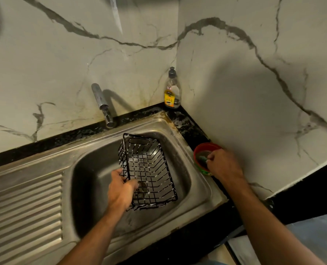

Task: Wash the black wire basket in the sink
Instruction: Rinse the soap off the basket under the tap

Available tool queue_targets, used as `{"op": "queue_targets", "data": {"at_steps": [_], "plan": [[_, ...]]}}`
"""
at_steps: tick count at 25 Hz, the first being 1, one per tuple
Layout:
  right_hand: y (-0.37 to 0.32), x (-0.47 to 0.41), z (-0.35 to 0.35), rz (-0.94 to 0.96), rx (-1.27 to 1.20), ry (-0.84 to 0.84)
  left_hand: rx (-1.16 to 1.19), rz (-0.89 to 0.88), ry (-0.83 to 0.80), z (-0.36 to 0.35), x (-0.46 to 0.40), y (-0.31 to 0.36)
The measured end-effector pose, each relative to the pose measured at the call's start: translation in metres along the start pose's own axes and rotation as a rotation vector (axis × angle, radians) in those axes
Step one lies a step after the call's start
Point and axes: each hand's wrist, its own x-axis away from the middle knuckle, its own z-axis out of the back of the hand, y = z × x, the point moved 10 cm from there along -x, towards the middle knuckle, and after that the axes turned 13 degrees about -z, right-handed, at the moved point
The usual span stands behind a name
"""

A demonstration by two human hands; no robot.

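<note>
Head view: basket (149, 169) soapy, tilted in sink (93, 169), L hand (120, 190) fingers gripping its rim. R hand (223, 163) fingers pinching scrubber in red tub (199, 150), worktop's right edge. Risk: suds, one-handed hold, so basket could slip.

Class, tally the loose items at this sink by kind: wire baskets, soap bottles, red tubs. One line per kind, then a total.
Black wire basket, gripped by the left hand in the sink: 1
Soap bottle: 1
Red tub, right hand reaching in: 1
Total: 3
</note>
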Motion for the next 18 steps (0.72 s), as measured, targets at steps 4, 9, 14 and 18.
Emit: {"op": "queue_targets", "data": {"at_steps": [4,9,14,18], "plan": [[-0.003,-0.006,0.003,-0.002,0.051,0.027,0.133,0.127,0.026,0.008,-0.002,-0.025],[-0.047,0.01,0.018,0.236,-0.158,0.045,0.331,0.287,0.068,0.011,0.006,-0.047],[-0.124,0.08,-0.042,0.527,-0.347,-0.529,0.675,0.531,0.058,0.007,0.014,-0.063],[-0.153,0.121,-0.099,0.667,-0.07,-0.696,0.827,0.612,0.06,0.013,0.012,-0.077]]}}
